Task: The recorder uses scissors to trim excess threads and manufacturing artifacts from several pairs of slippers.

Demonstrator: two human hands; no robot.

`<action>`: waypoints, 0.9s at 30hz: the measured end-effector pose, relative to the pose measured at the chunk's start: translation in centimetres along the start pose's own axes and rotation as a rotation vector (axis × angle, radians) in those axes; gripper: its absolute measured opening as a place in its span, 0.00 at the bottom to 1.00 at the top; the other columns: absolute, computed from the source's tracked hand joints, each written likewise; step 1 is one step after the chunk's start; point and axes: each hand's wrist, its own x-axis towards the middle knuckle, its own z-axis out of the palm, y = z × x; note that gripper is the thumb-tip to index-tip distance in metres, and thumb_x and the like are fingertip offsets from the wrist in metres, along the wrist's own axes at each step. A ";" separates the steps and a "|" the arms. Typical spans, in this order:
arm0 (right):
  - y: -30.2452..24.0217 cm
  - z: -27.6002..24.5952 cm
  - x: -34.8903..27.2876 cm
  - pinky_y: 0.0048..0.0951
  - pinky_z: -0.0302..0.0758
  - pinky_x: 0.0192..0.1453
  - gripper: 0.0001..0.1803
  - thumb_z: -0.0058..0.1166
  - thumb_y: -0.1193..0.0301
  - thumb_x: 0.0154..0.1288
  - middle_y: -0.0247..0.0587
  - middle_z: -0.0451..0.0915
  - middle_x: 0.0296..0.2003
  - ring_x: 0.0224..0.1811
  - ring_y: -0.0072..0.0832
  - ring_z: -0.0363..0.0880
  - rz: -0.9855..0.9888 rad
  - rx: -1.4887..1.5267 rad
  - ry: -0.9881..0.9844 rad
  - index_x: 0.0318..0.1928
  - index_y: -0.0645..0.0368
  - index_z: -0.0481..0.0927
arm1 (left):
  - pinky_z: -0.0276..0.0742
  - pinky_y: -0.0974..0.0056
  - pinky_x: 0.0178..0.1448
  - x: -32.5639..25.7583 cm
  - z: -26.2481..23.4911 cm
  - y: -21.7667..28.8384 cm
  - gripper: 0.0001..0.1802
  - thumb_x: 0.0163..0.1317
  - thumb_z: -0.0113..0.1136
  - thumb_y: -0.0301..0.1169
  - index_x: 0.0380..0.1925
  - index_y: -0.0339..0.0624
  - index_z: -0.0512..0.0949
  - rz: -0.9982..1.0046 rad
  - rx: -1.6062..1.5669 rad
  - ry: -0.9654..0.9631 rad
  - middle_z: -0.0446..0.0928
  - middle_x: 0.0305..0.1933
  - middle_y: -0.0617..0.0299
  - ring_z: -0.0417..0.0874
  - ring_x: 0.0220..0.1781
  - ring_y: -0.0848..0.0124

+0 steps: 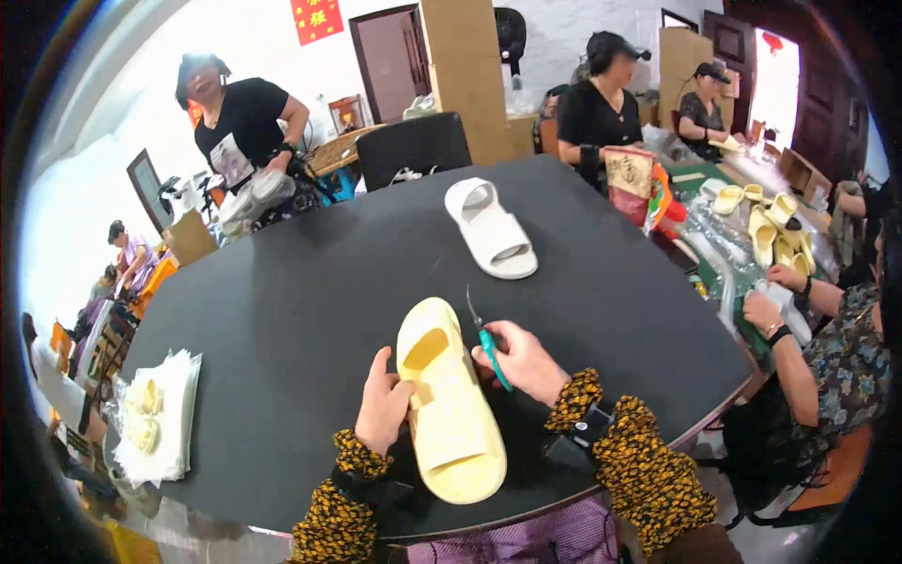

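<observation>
Okay, counts first: two slides on my table, one yellow slide (pixel 456 414) and one white slide (pixel 493 230); one teal-handled tool (pixel 495 359); one stack of white bags (pixel 174 414) with two small yellow items (pixel 143 434) on or in it, can't tell which. The yellow slide is right between my hands, lying sole-down, rounded heel away from me, open toe toward me, wide smooth strap across the middle, pale butter color all over. My hands are apart. My left hand (pixel 383 404) is against its left side, thumb at the strap edge, index raised; can't tell whether it's really clamped. My right hand (pixel 529 365) is closed around the tool's handle, just beside the slide's right side; the tool's thin curved metal tip points away from me. White slide sits ahead of my hands, well apart from the yellow one. Edges: the near rim of the black table (pixel 310 329) runs just past the yellow toe, between my forearms. Plain tabletop ahead-left of my left hand, out toward the bags, and more to the right of my right hand, up to the curved rim beside a seated co-worker (pixel 827 348).
</observation>
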 end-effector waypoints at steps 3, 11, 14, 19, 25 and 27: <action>-1.8 0.8 -0.5 0.24 0.76 0.34 0.29 0.57 0.64 0.63 0.40 0.78 0.34 0.33 0.19 0.77 -0.032 -0.004 -0.079 0.57 0.70 0.64 | 0.74 0.69 0.33 0.3 -1.2 -0.8 0.40 0.55 0.49 0.20 0.68 0.36 0.47 0.008 -0.164 0.094 0.74 0.40 0.51 0.77 0.33 0.70; -3.7 2.2 -3.3 0.24 0.76 0.45 0.31 0.63 0.71 0.57 0.39 0.77 0.38 0.40 0.20 0.76 0.021 0.208 -0.152 0.58 0.67 0.63 | 0.82 0.63 0.39 0.5 -5.3 -0.4 0.26 0.53 0.41 0.16 0.55 0.40 0.63 0.159 -0.460 0.334 0.73 0.48 0.58 0.79 0.45 0.65; -3.9 2.9 -4.3 0.24 0.76 0.44 0.33 0.65 0.72 0.56 0.39 0.77 0.38 0.40 0.21 0.76 -0.009 0.158 -0.157 0.58 0.66 0.62 | 0.83 0.62 0.37 0.7 -6.3 -0.8 0.25 0.52 0.43 0.17 0.53 0.39 0.65 0.169 -0.542 0.288 0.73 0.47 0.57 0.80 0.45 0.65; -3.2 3.6 -4.3 0.22 0.74 0.42 0.31 0.64 0.74 0.55 0.38 0.77 0.37 0.38 0.18 0.74 -0.085 0.097 0.019 0.57 0.65 0.63 | 0.82 0.64 0.35 1.0 -5.5 -0.7 0.22 0.52 0.45 0.18 0.51 0.38 0.66 0.218 -0.527 0.298 0.75 0.44 0.58 0.80 0.40 0.67; -4.1 3.4 -3.6 0.28 0.74 0.49 0.24 0.57 0.77 0.56 0.45 0.78 0.42 0.45 0.27 0.78 -0.283 -0.014 0.117 0.55 0.61 0.67 | 0.76 0.64 0.34 0.4 -7.3 -0.9 0.19 0.50 0.49 0.21 0.46 0.38 0.71 0.205 -0.419 0.404 0.75 0.40 0.59 0.77 0.38 0.68; -4.2 2.3 -3.4 0.29 0.74 0.50 0.24 0.56 0.78 0.56 0.46 0.77 0.43 0.45 0.28 0.78 -0.231 0.015 0.089 0.55 0.61 0.67 | 0.75 0.62 0.38 1.4 -10.5 -2.7 0.20 0.52 0.51 0.23 0.49 0.40 0.69 0.286 -0.418 0.507 0.74 0.42 0.59 0.76 0.41 0.67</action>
